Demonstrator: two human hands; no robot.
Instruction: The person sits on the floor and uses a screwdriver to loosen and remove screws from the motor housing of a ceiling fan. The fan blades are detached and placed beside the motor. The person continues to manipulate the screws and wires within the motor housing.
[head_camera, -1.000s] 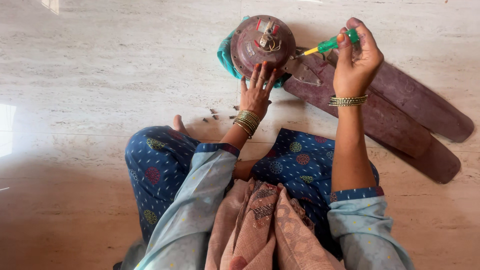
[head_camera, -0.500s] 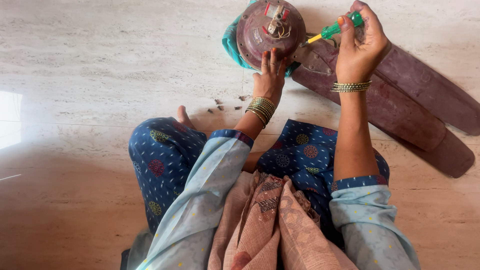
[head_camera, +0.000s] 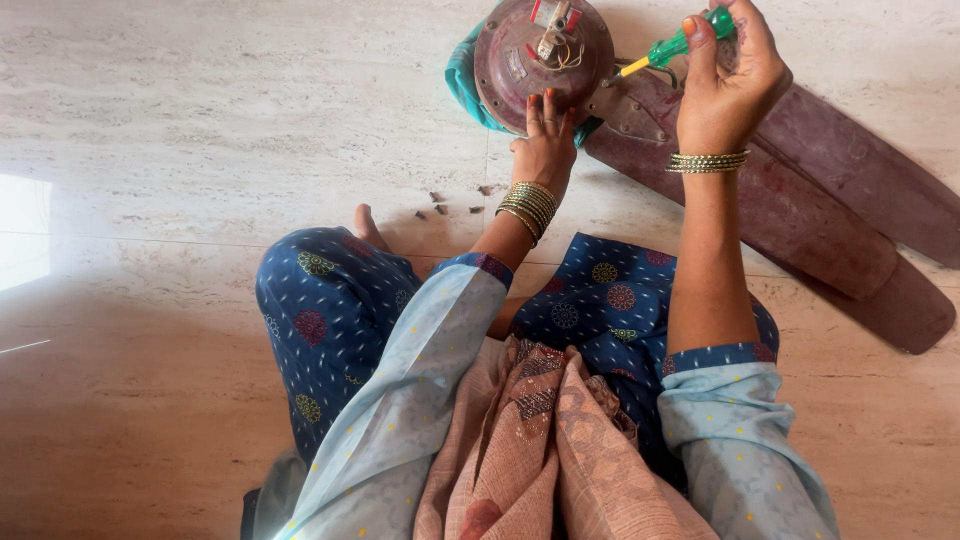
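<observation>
A dark maroon ceiling fan motor housing (head_camera: 520, 62) lies on the stone floor at the top centre, resting on a teal cloth (head_camera: 462, 82). My left hand (head_camera: 545, 140) presses flat against its near rim, fingers spread. My right hand (head_camera: 728, 72) grips a green-handled screwdriver (head_camera: 672, 50), its yellow-collared tip pointing left at the metal bracket (head_camera: 640, 105) where a blade joins the motor. Long maroon fan blades (head_camera: 830, 215) stretch right from there.
I sit cross-legged in blue patterned trousers (head_camera: 330, 320) on a pale marble floor (head_camera: 200, 130). Several small dark screws or bits (head_camera: 440, 205) lie on the floor just left of my left wrist. A bare foot (head_camera: 368, 225) shows by my knee.
The view has tilted down so the fan sits higher in frame. My right hand still holds the screwdriver at the blade bracket; my left hand stays on the motor rim.
</observation>
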